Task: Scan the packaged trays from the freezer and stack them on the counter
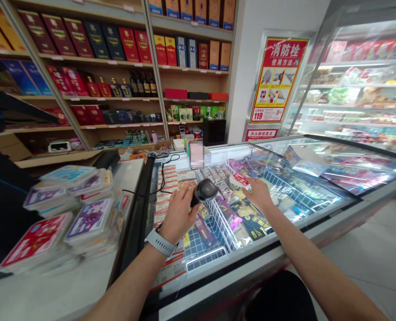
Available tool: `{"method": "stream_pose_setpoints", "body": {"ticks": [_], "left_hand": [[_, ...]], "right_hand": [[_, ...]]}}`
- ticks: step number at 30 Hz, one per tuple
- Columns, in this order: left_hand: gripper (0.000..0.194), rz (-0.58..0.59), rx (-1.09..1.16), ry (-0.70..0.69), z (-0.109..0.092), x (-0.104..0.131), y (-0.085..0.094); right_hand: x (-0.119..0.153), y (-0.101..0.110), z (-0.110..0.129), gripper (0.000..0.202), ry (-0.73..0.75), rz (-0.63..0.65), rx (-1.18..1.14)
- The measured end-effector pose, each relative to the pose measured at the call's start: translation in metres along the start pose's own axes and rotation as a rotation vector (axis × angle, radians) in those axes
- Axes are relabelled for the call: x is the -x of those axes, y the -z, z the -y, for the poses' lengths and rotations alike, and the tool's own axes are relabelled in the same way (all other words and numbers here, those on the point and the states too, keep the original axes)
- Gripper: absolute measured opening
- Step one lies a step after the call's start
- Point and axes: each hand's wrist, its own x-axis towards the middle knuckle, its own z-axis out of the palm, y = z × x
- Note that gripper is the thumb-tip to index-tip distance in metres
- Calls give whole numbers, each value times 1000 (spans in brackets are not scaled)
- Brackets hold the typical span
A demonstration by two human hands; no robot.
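My left hand (177,214), a grey-banded watch on its wrist, is closed around a black barcode scanner (206,191). The scanner's black cable (163,178) runs back over the left part of the freezer. My right hand (259,196) is above the freezer glass, its fingers at a small red-and-white packet (239,179) that they seem to pinch. Beneath both hands is a chest freezer (251,249) with a glass top. Inside it, white wire baskets (221,223) hold bagged frozen goods, and a dark packet with yellow print (251,218) lies below my right hand.
Stacked plastic tubs (87,218) with coloured lids stand on the white counter (84,290) at left. A cardboard box (304,160) rests on the freezer glass at right. Shelves (117,62) of boxed bottles line the back, beside a red fire-hydrant poster (279,80) and a lit display fridge (361,98).
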Motion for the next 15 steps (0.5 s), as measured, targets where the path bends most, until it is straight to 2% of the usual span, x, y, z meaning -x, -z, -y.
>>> {"method": "stream_pose_setpoints", "body": {"ticks": [6,10,13,15], "left_hand": [[51,-4,18,-18,1,-1,0],[51,-8,20,-15,2,0,-1],[50,-21,29,-15,3,-1,-2],[50,-21,33,-13,3,-1,-2]], "right_hand": [[5,7,8,42,33,-14,12],[9,10,15,39,78,-83,-47],[11,13,23,37,68,-159,-224],[11,14,29,38,-33,-154,-432]]}}
